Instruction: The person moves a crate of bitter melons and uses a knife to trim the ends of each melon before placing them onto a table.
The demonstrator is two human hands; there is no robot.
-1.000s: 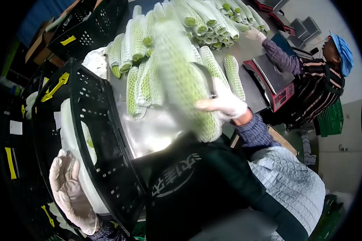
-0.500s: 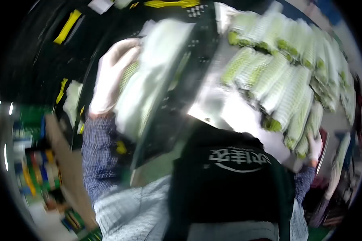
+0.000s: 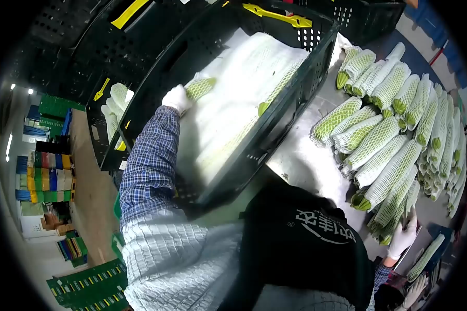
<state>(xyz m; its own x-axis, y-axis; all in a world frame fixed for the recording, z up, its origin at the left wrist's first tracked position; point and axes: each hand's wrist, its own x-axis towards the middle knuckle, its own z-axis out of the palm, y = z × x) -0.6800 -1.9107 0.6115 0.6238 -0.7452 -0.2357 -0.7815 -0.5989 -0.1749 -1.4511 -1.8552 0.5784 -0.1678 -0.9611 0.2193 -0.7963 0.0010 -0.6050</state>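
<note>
My left hand point(image 3: 176, 99), in a white glove, is closed around the end of a long green vegetable in a white foam net sleeve point(image 3: 201, 88). It is inside a dark green plastic crate point(image 3: 228, 182), at the left of a white sheet point(image 3: 228, 98). More sleeved vegetables show along the crate's right side, partly covered by the sheet. My right hand point(image 3: 403, 236), also gloved, has its fingers stretched out against the near end of a pile of sleeved vegetables point(image 3: 381, 165) on a metal table point(image 3: 308, 150).
Another person's gloved hand point(image 3: 414, 294) is at the lower right, near a single sleeved vegetable point(image 3: 425, 257). A second crate point(image 3: 96, 137) with sleeved vegetables stands at the left. Farther left are stacked coloured crates point(image 3: 49, 176) and a brown floor strip point(image 3: 91, 207).
The view has shifted and sharpened. My left hand has closed on the vegetable's end inside the crate. My right hand stays at the near end of the pile, fingers now more outstretched.
</note>
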